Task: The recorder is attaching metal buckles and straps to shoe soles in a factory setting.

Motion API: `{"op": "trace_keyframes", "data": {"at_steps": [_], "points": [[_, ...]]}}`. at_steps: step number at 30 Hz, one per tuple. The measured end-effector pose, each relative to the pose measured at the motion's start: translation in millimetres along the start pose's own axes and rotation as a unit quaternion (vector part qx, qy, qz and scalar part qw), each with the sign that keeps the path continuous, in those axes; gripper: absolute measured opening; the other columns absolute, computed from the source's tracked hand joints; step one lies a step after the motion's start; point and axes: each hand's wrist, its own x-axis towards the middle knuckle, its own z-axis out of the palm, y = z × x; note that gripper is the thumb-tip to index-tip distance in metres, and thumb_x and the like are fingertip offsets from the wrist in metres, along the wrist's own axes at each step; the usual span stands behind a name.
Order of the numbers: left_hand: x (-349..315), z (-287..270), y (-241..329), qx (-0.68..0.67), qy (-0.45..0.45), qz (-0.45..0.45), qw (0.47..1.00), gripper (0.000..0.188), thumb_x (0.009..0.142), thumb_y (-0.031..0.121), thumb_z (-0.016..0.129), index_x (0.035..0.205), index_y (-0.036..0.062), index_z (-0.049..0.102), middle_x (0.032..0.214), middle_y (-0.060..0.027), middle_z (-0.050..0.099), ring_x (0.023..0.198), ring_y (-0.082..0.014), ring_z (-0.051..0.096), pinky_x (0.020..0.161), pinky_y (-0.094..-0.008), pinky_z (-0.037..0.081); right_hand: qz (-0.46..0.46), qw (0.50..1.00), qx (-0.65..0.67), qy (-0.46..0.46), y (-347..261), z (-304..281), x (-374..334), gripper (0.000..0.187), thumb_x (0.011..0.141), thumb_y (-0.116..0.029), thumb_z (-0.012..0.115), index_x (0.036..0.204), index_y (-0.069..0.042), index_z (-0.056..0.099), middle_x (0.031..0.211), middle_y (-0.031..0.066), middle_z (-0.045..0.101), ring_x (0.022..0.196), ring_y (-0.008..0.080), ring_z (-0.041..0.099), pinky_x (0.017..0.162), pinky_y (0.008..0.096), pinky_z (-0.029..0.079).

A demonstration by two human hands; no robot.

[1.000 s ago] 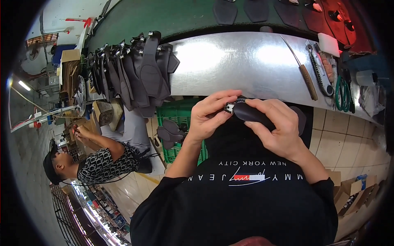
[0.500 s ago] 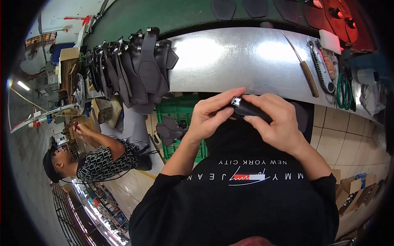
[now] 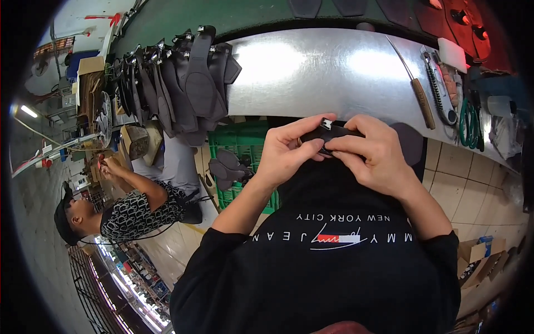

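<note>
Close in front of my black shirt, both hands work on a dark grey padded strap piece with a shiny metal end. My left hand pinches it near the metal, thumb and index finger closed on it. My right hand grips it from the other side, fingertips pressed close to the left thumb. Part of the piece is hidden under my fingers. A dark rounded pad shows past my right hand; I cannot tell whether it belongs to the same piece.
A metal bench lies ahead, a heap of similar dark pieces on its left. Its right side holds an awl, a utility knife and green-handled scissors. Left of me stand a green crate and a seated co-worker.
The metal end has tilted and risen slightly. My right fingers have moved from along the strap to a pinch beside my left thumb. The view has shifted a little.
</note>
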Motion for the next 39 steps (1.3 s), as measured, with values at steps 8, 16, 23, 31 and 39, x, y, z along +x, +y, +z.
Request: {"op": "trace_keyframes", "data": {"at_steps": [8,16,23,31,39], "points": [[4.3,-0.6,-2.4,0.023,0.059,-0.038,0.997,0.038,0.080,-0.011,0.055,0.117,-0.0040,0.063,0.117,-0.0171,0.064,0.087,-0.0150,0.067,0.065,-0.0231,0.059,-0.017,0.997,-0.032,-0.063,2.0,1.2,-4.0,0.028,0.063,-0.012,0.078,0.089,-0.011,0.067,0.085,0.0072,0.054,0.078,0.0272,0.057,0.068,0.0382,0.045],[4.8,-1.5,-1.5,0.014,0.067,-0.038,0.997,0.037,0.079,-0.009,0.056,0.114,-0.0030,0.065,0.113,-0.0135,0.066,0.083,-0.0122,0.066,0.063,-0.0216,0.058,-0.003,1.000,0.000,0.003,4.6,15.5,-10.7,0.024,0.064,-0.012,0.078,0.085,-0.011,0.066,0.081,0.0075,0.053,0.075,0.0269,0.057,0.064,0.0367,0.045],[4.0,-12.5,10.9,-0.060,0.002,-0.098,0.993,0.028,0.088,0.002,0.056,0.114,-0.0026,0.065,0.110,-0.0121,0.068,0.071,-0.0129,0.068,0.056,-0.0217,0.057,-0.085,0.994,-0.042,0.054,3.5,20.2,-18.0,0.022,0.065,-0.013,0.078,0.085,-0.012,0.068,0.086,0.0084,0.057,0.071,0.0258,0.057,0.062,0.0356,0.045],[-3.3,-4.7,-8.2,0.002,0.079,-0.067,0.995,0.036,0.099,0.019,0.046,0.129,0.0012,0.053,0.096,-0.0052,0.066,0.070,-0.0044,0.058,0.046,-0.0172,0.044,-0.035,0.995,-0.011,0.095,-1.7,20.8,-12.1,0.023,0.072,-0.007,0.074,0.093,-0.006,0.065,0.083,0.0096,0.062,0.072,0.0271,0.061,0.062,0.0369,0.046],[-0.9,4.3,-18.7,0.050,0.093,-0.070,0.992,0.028,0.101,0.026,0.044,0.101,0.0048,0.063,0.069,0.0028,0.055,0.052,-0.0026,0.047,0.043,-0.0175,0.036,-0.048,0.995,-0.019,0.091,4.8,28.2,-10.3,0.017,0.071,-0.004,0.074,0.077,-0.004,0.058,0.068,0.0073,0.060,0.061,0.0270,0.059,0.057,0.0363,0.045]]}}
